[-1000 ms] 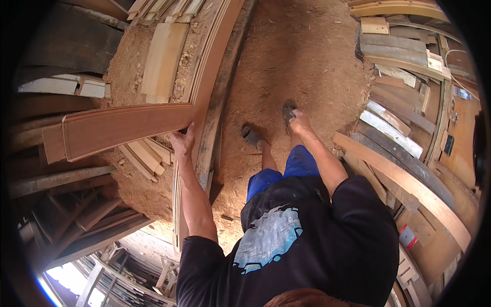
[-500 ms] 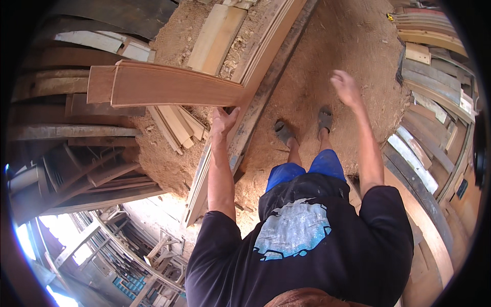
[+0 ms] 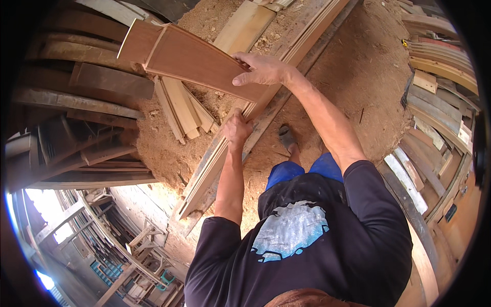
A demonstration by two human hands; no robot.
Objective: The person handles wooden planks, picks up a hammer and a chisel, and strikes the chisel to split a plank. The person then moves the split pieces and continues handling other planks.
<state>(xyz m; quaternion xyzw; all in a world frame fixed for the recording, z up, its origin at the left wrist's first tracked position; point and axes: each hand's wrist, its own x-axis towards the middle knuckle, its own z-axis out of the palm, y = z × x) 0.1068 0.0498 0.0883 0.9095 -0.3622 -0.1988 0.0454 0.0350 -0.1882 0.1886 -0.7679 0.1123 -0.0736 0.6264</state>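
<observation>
A reddish-brown wooden board (image 3: 199, 59) stands on edge, slanting across the far left, with another board (image 3: 138, 41) overlapping behind its left end. My right hand (image 3: 263, 70) grips its upper edge near the right end, thumb on the near face and fingers over the top. Just below that end, my left hand (image 3: 237, 129) is closed over the edge of a stack of long grooved boards (image 3: 207, 169). What its fingertips touch is partly hidden. The stack runs diagonally from lower left to upper right.
Pale planks (image 3: 181, 107) lie on the sawdust-covered floor (image 3: 158, 148) beyond the stack. A dark beam (image 3: 307, 64) runs along the stack's near side. Piled timber (image 3: 97, 82) lines the left, and more timber (image 3: 440, 97) the right. One sandal (image 3: 286, 135) shows below the beam.
My right hand has swung left from open air and taken hold of the board. The board now tilts down to the right. My left hand has moved from the board's lower edge onto the stack.
</observation>
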